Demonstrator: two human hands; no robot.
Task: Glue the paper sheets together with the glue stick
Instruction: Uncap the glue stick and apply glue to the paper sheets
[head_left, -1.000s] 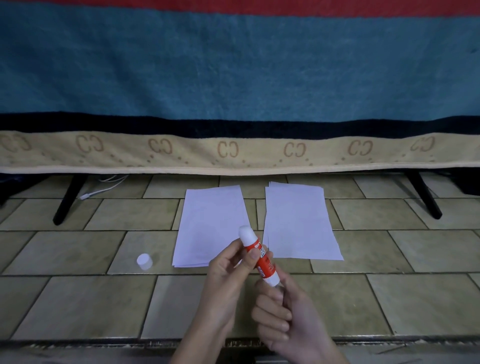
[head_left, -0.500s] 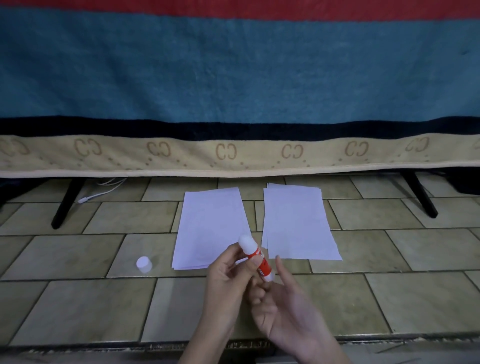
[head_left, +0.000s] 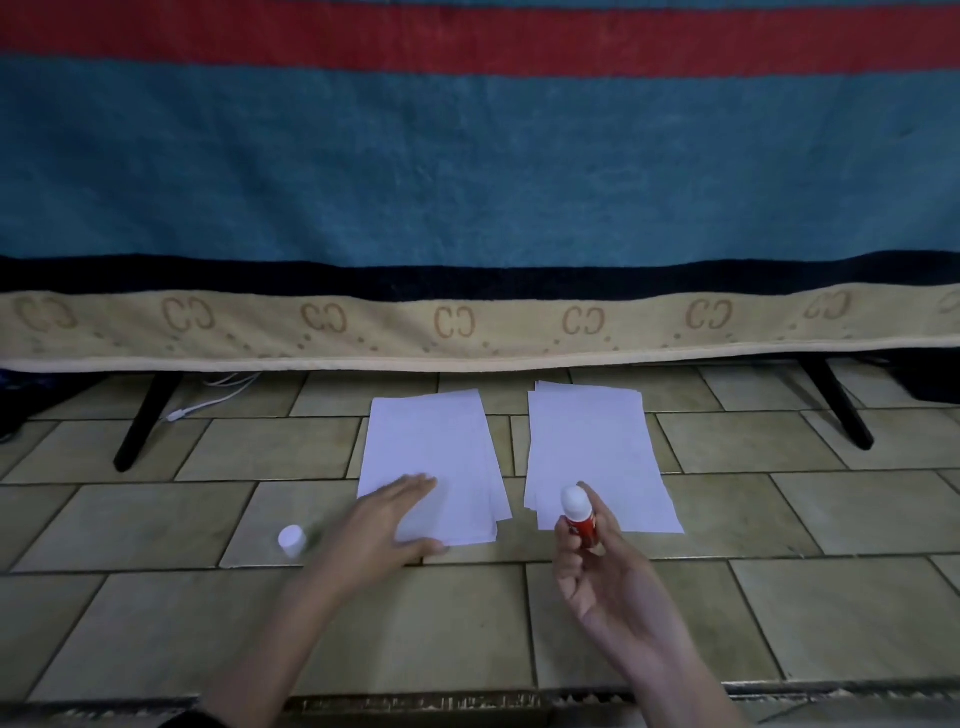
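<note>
The left hand (head_left: 387, 525) lay flat with fingers straight, somewhat blurred, while the right hand (head_left: 597, 566) was raised, fingers apparently curled in a pinch.

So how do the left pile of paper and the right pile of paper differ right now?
The left pile has the left hand resting flat on its near corner; the right pile has no hand on it, only the right hand holding the glue stick in front of its near edge. The left pile's sheets fan out at the near right corner; the right pile's fan out at its near left. Both are white and lie flat on the tiled floor.
</note>
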